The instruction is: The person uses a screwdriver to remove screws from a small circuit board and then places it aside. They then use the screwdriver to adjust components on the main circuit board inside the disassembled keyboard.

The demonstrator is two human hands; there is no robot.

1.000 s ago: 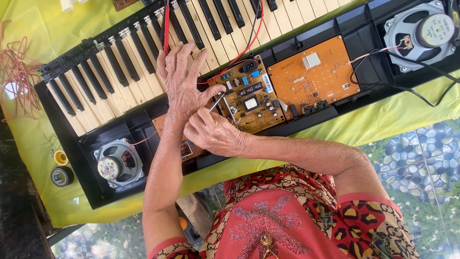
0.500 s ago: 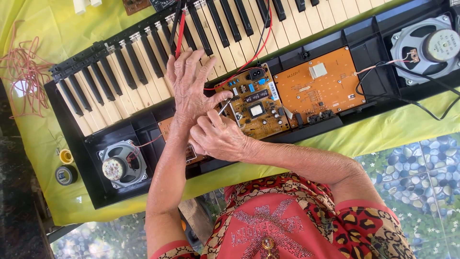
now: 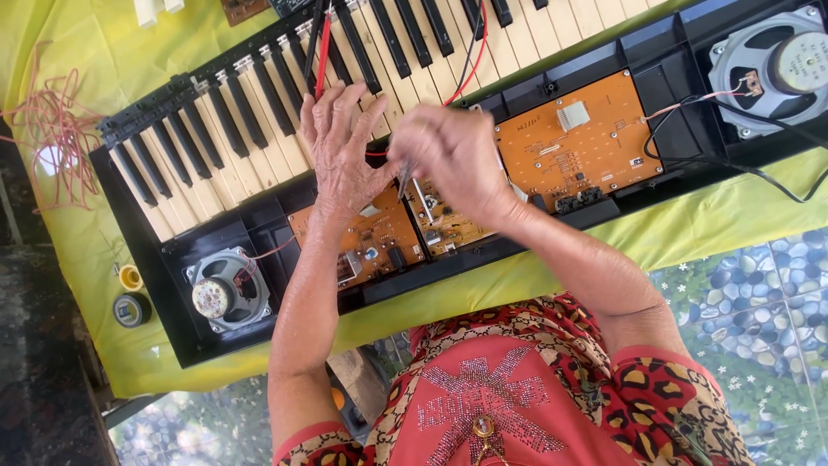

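Both hands are over the opened electronic keyboard (image 3: 259, 112), above its row of circuit boards. Left hand (image 3: 341, 151) lies open, fingers spread, palm down across the white keys and the upper edge of the left circuit board (image 3: 366, 242). Right hand (image 3: 453, 155) is closed in a pinch on a thin metal tool (image 3: 404, 181), probably a small screwdriver or probe; its tip points down toward the middle circuit board (image 3: 444, 226), which lies directly beneath and slightly toward the person. Right hand is the nearer to that board. The tool stands steeply, roughly crosswise to the keyboard's long axis, which runs from lower left to upper right of the view.

An orange circuit board (image 3: 586, 147) sits to the right, clear of both hands. A red probe lead (image 3: 322, 60) and a black one lie across the keys just beyond the left fingers. One speaker (image 3: 226, 289) is mounted at the left end, another speaker (image 3: 776, 65) at the right end.

The counter (image 3: 716, 216) is covered with yellow-green cloth. Tape rolls (image 3: 131, 298) rest at its left edge; a tangle of red wire (image 3: 52, 138) lies further up. Pebble-pattern floor (image 3: 759, 302) shows below.
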